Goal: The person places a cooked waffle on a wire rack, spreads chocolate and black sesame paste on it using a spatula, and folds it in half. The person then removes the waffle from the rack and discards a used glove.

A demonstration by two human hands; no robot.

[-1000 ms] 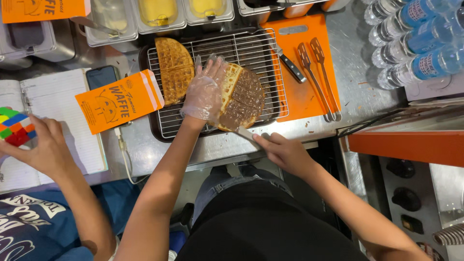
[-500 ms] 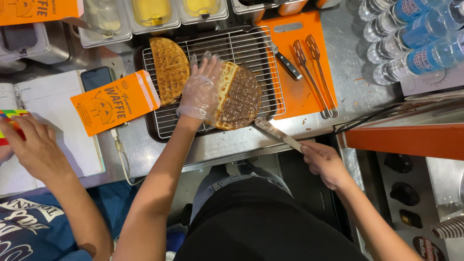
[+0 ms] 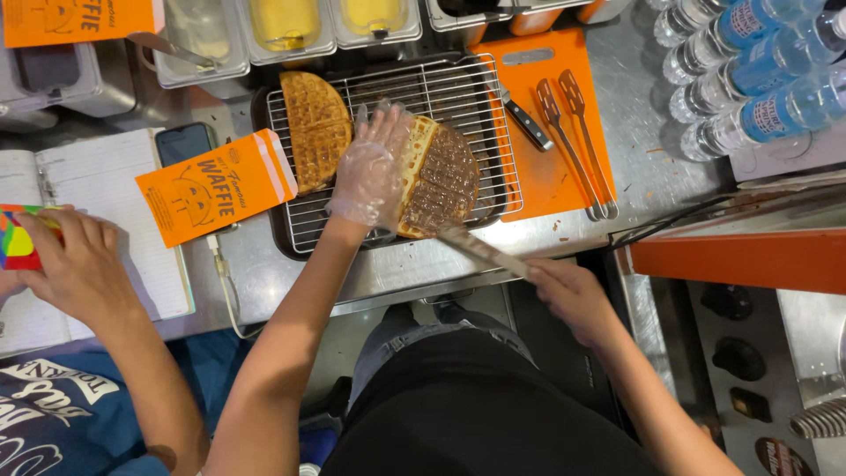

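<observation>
My left hand point(image 3: 370, 172), in a clear plastic glove, rests flat on the left edge of a half waffle point(image 3: 445, 176) covered in brown chocolate spread. The waffle lies on a wire rack point(image 3: 458, 88) over a dark tray. My right hand point(image 3: 573, 295) grips the handle of a flat spreading knife point(image 3: 480, 249), below and to the right of the rack. The blade tip touches the waffle's lower edge. A plain golden half waffle point(image 3: 317, 132) lies on the left of the rack.
An orange cutting board point(image 3: 546, 176) right of the rack holds metal tongs point(image 3: 577, 141) and a black-handled knife point(image 3: 526, 123). Left lie an orange paper sleeve point(image 3: 216, 185), phone point(image 3: 182, 141) and notebook point(image 3: 97, 185). Another person's hand point(image 3: 79, 264) holds a colourful cube point(image 3: 22, 238). Sauce tubs point(image 3: 282, 22) and water bottles point(image 3: 749, 79) stand behind.
My right hand has moved to the right and slightly down with the knife, whose tip now meets the waffle's lower edge. The other person's hand and cube have shifted left.
</observation>
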